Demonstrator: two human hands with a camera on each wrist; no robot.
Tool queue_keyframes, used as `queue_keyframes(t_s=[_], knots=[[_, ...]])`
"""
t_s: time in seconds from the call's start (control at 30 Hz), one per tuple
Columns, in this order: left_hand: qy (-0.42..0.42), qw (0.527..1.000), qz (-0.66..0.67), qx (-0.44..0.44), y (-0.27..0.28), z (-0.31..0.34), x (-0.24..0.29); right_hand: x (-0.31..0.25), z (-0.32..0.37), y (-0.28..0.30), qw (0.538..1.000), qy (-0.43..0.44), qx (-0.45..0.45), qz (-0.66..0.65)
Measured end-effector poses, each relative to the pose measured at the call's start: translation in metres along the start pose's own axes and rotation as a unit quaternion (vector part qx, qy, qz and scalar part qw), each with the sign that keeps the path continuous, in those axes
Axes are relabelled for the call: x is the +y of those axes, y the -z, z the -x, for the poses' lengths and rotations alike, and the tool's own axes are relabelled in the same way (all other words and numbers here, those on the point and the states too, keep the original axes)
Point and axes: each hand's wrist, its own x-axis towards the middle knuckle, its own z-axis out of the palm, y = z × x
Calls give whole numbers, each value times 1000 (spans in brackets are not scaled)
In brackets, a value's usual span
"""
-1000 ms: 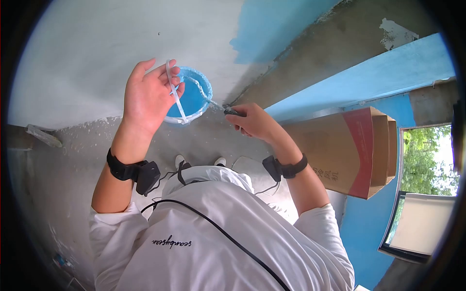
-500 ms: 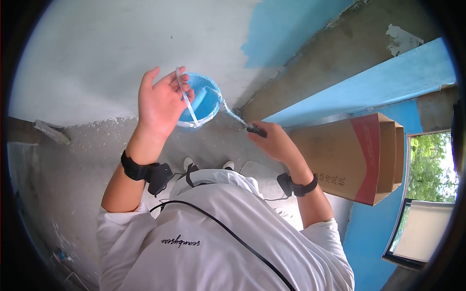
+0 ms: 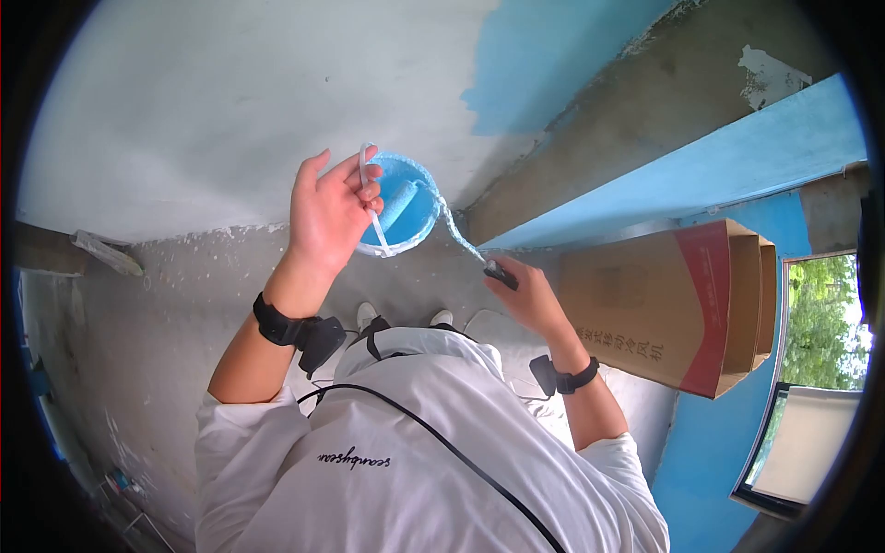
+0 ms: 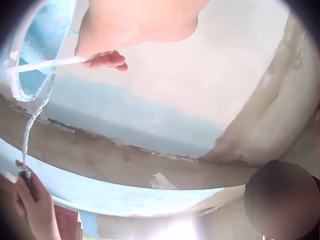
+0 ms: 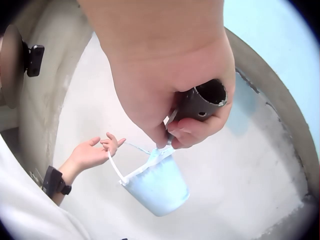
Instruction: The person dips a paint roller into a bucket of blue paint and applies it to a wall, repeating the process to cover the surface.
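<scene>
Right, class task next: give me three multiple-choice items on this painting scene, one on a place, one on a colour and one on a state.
1. Where is the roller's sleeve?
A) lying on the floor
B) inside the bucket
C) pressed to the wall

2. What colour is the paint in the bucket?
A) blue
B) red
C) yellow

3. How is the bucket held?
A) standing on the ground
B) clamped under an arm
C) hanging by its white handle from the left hand

Answers:
1. B, because the sleeve sits within the rim while the right hand holds the roller's grip.
2. A, because the head view shows the paint is blue.
3. C, because the fingers hook the handle and the bucket is in the air.
</scene>
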Motion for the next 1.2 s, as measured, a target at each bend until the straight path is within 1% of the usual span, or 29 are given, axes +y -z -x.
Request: queue_keyframes(t_s=[0.1, 0.17, 0.2, 0.23, 0.27, 0.3, 0.33, 0.37, 0.4, 0.47, 0.6, 0.67, 0.7, 0.77, 0.8, 0.83, 0.9, 0.93, 1.0, 1.03, 1.1, 1.13, 1.2], knots=[[11, 1000, -17, 4, 3, -4, -3, 9, 2, 3, 999, -12, 16, 26], [13, 999, -29, 10, 9, -11, -7, 13, -1, 4, 997, -67, 22, 30], [14, 999, -41, 17, 12, -14, -10, 26, -1, 1, 997, -66, 21, 30], [12, 999, -41, 17, 15, -15, -17, 49, -2, -4, 997, -64, 31, -5], [2, 998, -49, 29, 19, -17, -21, 55, -5, -5, 996, -62, 41, -40], [-10, 997, -57, 43, 22, -18, -25, 60, -8, -4, 997, -60, 38, -40], [-13, 997, -56, 46, 26, -20, -29, 64, -12, -5, 983, -96, 25, -156], [-23, 996, -66, 59, 32, -22, -33, 64, -17, -5, 954, -131, 9, -269], [-31, 994, -75, 76, 37, -23, -38, 64, -24, -4, 954, -132, 3, -269], [-46, 991, -79, 97, 47, -24, -48, 61, -46, -1, 916, -148, 11, -372], [-89, 981, -95, 147, 59, -28, -67, 73, -107, 9, 902, -143, -11, -406], [-93, 977, -99, 163, 65, -26, -72, 73, -135, 14, 903, -105, -14, -416], [-98, 975, -103, 169, 68, -24, -74, 71, -144, 18, 904, -107, -22, -414], [-104, 973, -97, 183, 75, -16, -75, 64, -159, 22, 875, -138, -8, -463], [-106, 971, -94, 191, 78, -11, -75, 62, -163, 21, 872, -161, -11, -463], [-112, 970, -89, 197, 85, -7, -76, 63, -170, 17, 874, -161, -20, -459], [-107, 974, -51, 191, 101, 4, -78, 71, -179, 4, 859, -207, -9, -468], [-111, 974, -47, 192, 106, 7, -79, 76, -187, 2, 861, -206, -13, -465], [-109, 972, -34, 205, 121, 22, -75, 81, -203, -8, 832, -252, -29, -493], [-114, 972, -30, 204, 129, 31, -72, 88, -212, -16, 836, -249, -31, -489], [-99, 967, -22, 234, 144, 44, -68, 113, -230, -26, 838, -281, -68, -463], [-102, 967, -15, 231, 155, 50, -67, 117, -234, -27, 843, -278, -68, -456], [-92, 962, -14, 257, 177, 57, -67, 121, -235, -22, 857, -277, -96, -423]])
